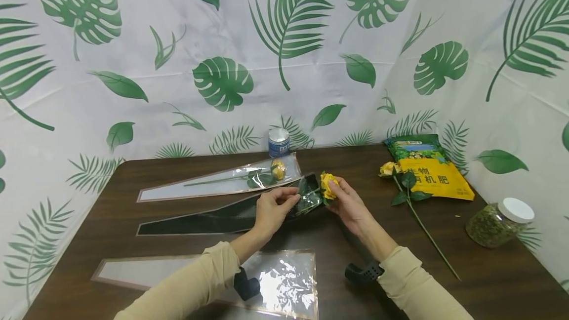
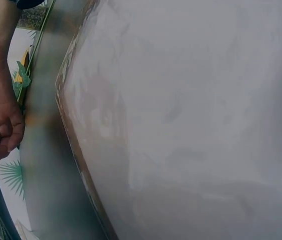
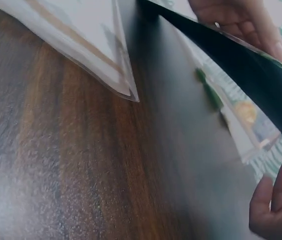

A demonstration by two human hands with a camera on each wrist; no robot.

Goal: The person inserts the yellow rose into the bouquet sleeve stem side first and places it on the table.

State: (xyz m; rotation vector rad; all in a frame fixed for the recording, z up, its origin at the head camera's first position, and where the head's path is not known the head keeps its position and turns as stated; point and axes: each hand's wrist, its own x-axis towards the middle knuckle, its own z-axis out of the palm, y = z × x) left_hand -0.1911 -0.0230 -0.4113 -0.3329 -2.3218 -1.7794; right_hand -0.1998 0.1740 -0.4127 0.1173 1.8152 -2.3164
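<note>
In the head view my left hand (image 1: 274, 211) pinches the upper edge of a black tapered flower sleeve (image 1: 209, 219) with a clear front. My right hand (image 1: 351, 206) holds a yellow artificial rose (image 1: 329, 185) by its head at the sleeve's wide end. The rose's stem and leaves lie inside the sleeve's mouth. Seen from the right wrist, the black sleeve (image 3: 230, 60) runs slantwise between the left hand (image 3: 243, 22) and the right hand (image 3: 278, 205). The left wrist view has the right hand (image 2: 1, 110) at its left edge.
Behind lies a white sleeve (image 1: 164, 194) with a wrapped yellow rose (image 1: 278, 169). Nearer is another white sleeve (image 1: 284, 285), partly under the left forearm. A loose rose (image 1: 420, 219), yellow bag (image 1: 437, 177), jar (image 1: 493, 226) and blue can (image 1: 278, 143) stand around the brown table (image 1: 391, 280).
</note>
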